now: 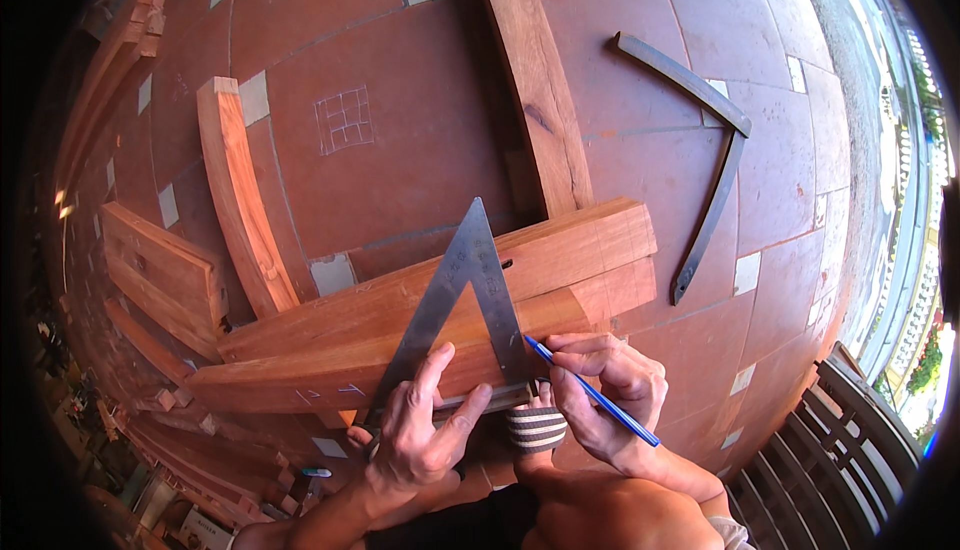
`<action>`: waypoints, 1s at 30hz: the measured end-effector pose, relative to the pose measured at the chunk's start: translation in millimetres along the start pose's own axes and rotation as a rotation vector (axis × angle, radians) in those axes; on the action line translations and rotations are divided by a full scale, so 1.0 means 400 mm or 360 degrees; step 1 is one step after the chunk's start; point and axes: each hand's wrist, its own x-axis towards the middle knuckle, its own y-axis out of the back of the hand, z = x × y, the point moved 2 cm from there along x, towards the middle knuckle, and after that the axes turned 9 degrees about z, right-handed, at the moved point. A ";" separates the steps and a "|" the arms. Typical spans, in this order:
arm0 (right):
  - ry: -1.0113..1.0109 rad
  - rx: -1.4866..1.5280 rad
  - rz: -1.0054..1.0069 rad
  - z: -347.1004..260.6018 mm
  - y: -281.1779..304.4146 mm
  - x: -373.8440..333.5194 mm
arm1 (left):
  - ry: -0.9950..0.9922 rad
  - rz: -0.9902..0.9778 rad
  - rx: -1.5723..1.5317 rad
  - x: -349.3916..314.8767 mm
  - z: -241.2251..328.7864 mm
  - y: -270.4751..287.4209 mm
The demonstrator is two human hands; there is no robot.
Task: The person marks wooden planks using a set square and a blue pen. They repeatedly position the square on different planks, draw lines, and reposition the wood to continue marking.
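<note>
A flat metal set square (406, 348) lies across two reddish timber beams with its peak pointing away from me. My left hand (418, 435) holds it against the near beam (290, 375), index finger and thumb spread along its lower part. My right hand (612, 390) pinches a blue pen (628, 422), its tip at the right leg of the square over the wood. Behind the near beam, the far beam (330, 312) runs alongside it. Pale marks show on the near beam's front face, and dark slots are cut in the far one.
A thick timber (535, 80) and a curved one (243, 195) extend away under the beams. A hinged metal bevel (735, 135) lies on the tiled floor (440, 90) at right. More cut wood (160, 270) is at left. A slatted bench (820, 450) stands lower right; my striped-strapped foot (537, 430) is close.
</note>
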 end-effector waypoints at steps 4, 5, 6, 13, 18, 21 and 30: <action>-0.0010 -0.0025 -0.0002 -0.004 0.000 0.001 | -0.0020 -0.0007 0.0013 -0.001 -0.001 -0.001; -0.0011 -0.0032 -0.0001 -0.005 0.000 0.002 | -0.0022 -0.0010 0.0013 -0.002 -0.002 -0.002; -0.0014 -0.0040 -0.0003 -0.007 -0.001 0.002 | -0.0010 -0.0012 0.0007 -0.002 -0.001 -0.002; -0.0088 -0.0014 -0.0042 -0.005 0.005 0.004 | 0.0001 -0.0012 -0.0010 0.001 0.000 0.000; -0.0065 -0.0037 -0.0039 -0.014 0.000 0.010 | 0.0011 -0.0013 -0.0038 0.004 0.003 0.002; -0.0160 -0.0067 -0.0121 -0.020 0.019 -0.015 | 0.0023 0.0030 -0.0071 0.002 0.002 -0.003; -0.0297 -0.0048 0.0000 -0.025 0.030 -0.015 | 0.0019 0.0045 -0.0118 0.018 0.012 0.003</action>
